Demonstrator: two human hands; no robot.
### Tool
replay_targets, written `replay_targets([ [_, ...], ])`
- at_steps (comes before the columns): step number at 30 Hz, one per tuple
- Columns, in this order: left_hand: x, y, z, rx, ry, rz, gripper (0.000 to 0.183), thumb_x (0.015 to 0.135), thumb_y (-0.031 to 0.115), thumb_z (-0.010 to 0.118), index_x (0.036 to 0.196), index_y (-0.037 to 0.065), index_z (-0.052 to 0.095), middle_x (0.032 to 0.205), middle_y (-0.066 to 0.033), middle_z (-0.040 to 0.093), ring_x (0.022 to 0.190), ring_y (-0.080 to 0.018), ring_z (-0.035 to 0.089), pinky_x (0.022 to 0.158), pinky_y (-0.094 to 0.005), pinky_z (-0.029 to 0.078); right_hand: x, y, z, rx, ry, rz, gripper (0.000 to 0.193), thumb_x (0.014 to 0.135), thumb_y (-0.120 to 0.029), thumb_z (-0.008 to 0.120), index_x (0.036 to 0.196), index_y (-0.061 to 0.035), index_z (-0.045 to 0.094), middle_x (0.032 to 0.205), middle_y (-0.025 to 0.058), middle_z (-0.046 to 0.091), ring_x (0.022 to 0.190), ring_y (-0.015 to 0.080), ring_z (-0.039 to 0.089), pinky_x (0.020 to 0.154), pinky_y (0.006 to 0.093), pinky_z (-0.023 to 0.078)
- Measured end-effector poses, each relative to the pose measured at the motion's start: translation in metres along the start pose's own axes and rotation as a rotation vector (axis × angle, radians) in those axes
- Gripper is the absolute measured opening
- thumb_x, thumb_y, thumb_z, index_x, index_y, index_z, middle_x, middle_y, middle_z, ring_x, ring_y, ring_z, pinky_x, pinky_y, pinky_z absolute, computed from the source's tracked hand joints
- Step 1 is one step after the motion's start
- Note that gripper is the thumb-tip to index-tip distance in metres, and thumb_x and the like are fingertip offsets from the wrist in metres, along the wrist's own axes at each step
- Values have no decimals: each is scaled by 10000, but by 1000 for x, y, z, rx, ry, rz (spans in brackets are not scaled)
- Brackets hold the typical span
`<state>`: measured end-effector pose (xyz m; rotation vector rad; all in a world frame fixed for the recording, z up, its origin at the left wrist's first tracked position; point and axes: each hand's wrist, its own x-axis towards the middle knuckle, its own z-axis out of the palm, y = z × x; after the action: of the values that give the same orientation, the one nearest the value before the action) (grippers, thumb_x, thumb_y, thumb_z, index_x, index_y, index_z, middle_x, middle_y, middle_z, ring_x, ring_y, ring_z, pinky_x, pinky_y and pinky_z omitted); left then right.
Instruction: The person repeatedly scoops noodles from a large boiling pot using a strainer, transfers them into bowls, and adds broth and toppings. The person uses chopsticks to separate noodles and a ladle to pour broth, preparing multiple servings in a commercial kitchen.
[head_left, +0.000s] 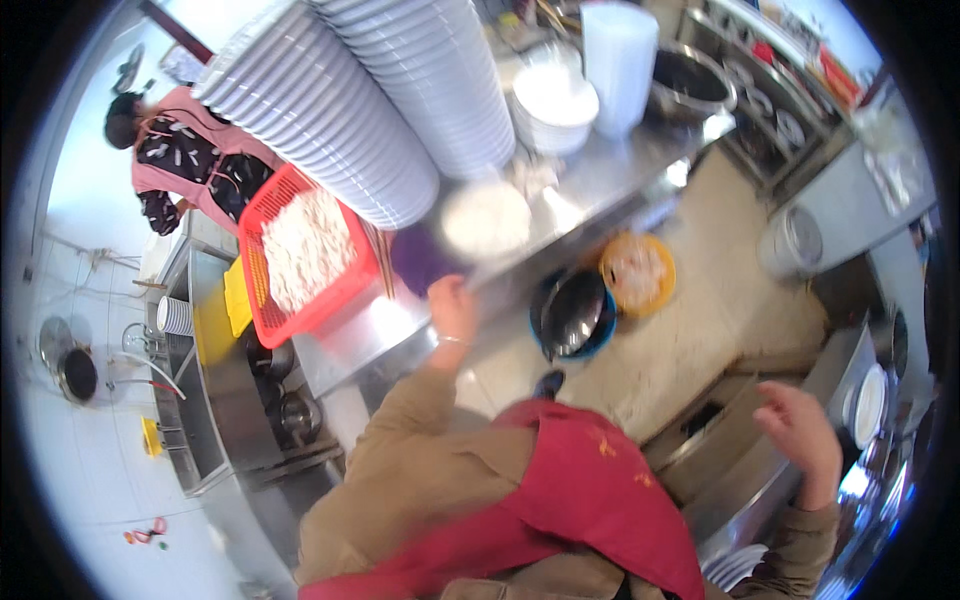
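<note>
My left hand (452,310) is at the counter edge, beside a round purple thing (420,258). Motion blurs its fingers, and contact with the purple thing is unclear. A blurred round pale item (486,220) lies on the steel counter (375,335) just beyond. A red plastic basket (368,270) of pale strips (305,245) stands left of the purple thing. On my right side, my right hand (800,430) is raised with its fingers apart and nothing visible in it. The nearest thing to it is a round white dish (870,405).
Tall stacks of white bowls (330,115) rise at the back of the counter. On the floor are a blue tub with a dark pan (572,312) and a yellow basin (637,272). A person in a pink apron (195,155) works at the far left. A lidded bin (797,238) stands right.
</note>
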<state>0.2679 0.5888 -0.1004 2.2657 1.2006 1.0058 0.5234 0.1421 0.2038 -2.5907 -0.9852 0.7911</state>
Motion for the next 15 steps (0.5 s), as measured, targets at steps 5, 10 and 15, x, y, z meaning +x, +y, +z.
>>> replay_targets([
  [5, 63, -31, -9, 427, -31, -129, 674, 733, 225, 742, 1314, 64, 443, 1270, -272, 441, 1171, -455, 429, 1016, -494, 351, 81, -56, 59, 220, -95, -287, 397, 848, -244, 637, 1159, 1, 604, 949, 180, 680, 848, 291, 669, 764, 374, 527],
  [10, 88, -46, -21, 501, -262, -310, 661, 686, 182, 726, 1284, 23, 495, 1213, -213, 553, 1112, -348, 541, 941, -467, 425, 117, -89, 111, 313, -302, -465, 412, 885, -276, 592, 1200, -12, 576, 1005, 190, 666, 911, 321, 647, 793, 380, 509],
  [15, 65, -56, -75, -414, -236, -596, 545, 656, 45, 540, 1195, -35, 531, 1055, -129, 624, 925, -215, 602, 796, -321, 499, 112, -52, 121, 204, -299, -436, 383, 903, -300, 562, 1191, -49, 587, 1032, 189, 658, 953, 335, 632, 814, 399, 498],
])
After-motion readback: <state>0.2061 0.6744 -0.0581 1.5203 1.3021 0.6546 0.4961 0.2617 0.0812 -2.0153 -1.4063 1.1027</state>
